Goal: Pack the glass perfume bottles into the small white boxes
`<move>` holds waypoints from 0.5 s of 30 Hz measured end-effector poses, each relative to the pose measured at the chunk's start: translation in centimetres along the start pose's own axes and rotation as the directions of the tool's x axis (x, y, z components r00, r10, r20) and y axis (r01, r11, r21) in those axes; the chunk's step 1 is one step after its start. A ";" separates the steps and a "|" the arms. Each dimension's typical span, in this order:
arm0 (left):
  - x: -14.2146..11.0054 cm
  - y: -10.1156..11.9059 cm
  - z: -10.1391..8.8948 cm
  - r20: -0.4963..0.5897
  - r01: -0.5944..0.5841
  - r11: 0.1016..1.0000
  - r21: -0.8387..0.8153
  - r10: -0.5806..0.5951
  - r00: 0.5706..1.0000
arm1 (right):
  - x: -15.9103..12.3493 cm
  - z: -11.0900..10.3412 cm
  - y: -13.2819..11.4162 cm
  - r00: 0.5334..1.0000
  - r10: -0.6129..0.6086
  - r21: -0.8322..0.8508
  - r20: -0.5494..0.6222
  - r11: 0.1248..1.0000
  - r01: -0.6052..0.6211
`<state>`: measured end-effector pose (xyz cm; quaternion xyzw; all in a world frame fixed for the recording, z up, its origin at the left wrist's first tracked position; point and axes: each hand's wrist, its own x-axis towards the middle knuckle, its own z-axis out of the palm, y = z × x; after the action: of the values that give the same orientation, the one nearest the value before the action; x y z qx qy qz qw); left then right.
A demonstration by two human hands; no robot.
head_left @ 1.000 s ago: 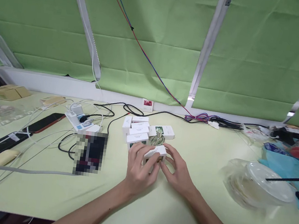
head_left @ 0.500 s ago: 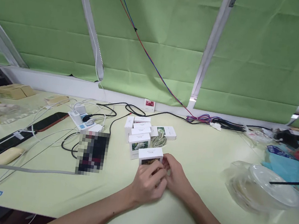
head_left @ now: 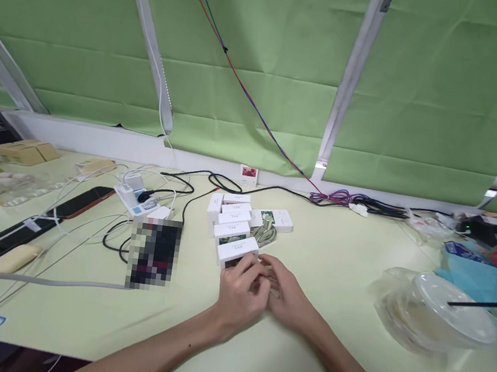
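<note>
- White cardboard box [head_left: 239, 247] on the pale green table [head_left: 316, 366], left hand's [head_left: 241, 295] curled fingers against its front, right hand's [head_left: 289, 292] bent fingers meeting the left's; whether either grips, I cannot tell.
- Directly behind, grouped white boxes [head_left: 232, 229].
- Beside them, coiled grey-green cable [head_left: 264, 234].
- Beyond the cable, flat white box [head_left: 284, 220].

Left hand [head_left: 240, 298]: fingers curled against the front box [head_left: 238, 249].
Right hand [head_left: 286, 295]: touches the left.
Boxes [head_left: 232, 228]: clustered behind the front box.
Cord [head_left: 264, 234]: bundled beside them.
Table [head_left: 322, 354]: pale green.
</note>
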<state>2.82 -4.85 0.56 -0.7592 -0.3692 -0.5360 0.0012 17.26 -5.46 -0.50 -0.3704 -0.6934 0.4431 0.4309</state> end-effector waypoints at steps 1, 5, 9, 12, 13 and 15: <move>0.0 -0.1 0.0 -0.005 0.009 1.000 -0.005 -0.009 1.000 | 0.0 0.0 0.0 1.000 0.002 0.012 0.007 1.000 -0.002; 0.1 -0.3 0.0 -0.019 0.038 0.999 -0.024 -0.039 0.999 | -0.1 0.1 0.0 0.999 0.011 0.026 0.032 1.000 -0.012; 0.2 0.2 -0.2 0.031 0.128 0.988 -0.090 -0.126 0.992 | -0.1 0.1 -0.1 0.999 0.004 0.036 0.051 0.999 -0.005; 0.0 0.6 -0.2 0.081 0.252 0.957 -0.146 -0.243 0.967 | 0.0 0.1 -0.2 0.997 0.001 0.073 0.071 0.997 -0.006; -0.1 0.6 -0.1 0.096 0.294 0.944 -0.151 -0.282 0.955 | 0.0 0.1 -0.2 0.996 0.003 0.082 0.084 0.997 -0.010; -0.3 0.5 0.0 0.126 0.365 0.919 -0.151 -0.348 0.929 | 0.0 0.0 -0.2 0.994 0.015 0.090 0.112 0.996 -0.025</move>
<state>3.05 -5.37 0.46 -0.7014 -0.4535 -0.5197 -0.1795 17.19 -5.51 -0.31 -0.3318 -0.6916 0.4986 0.4037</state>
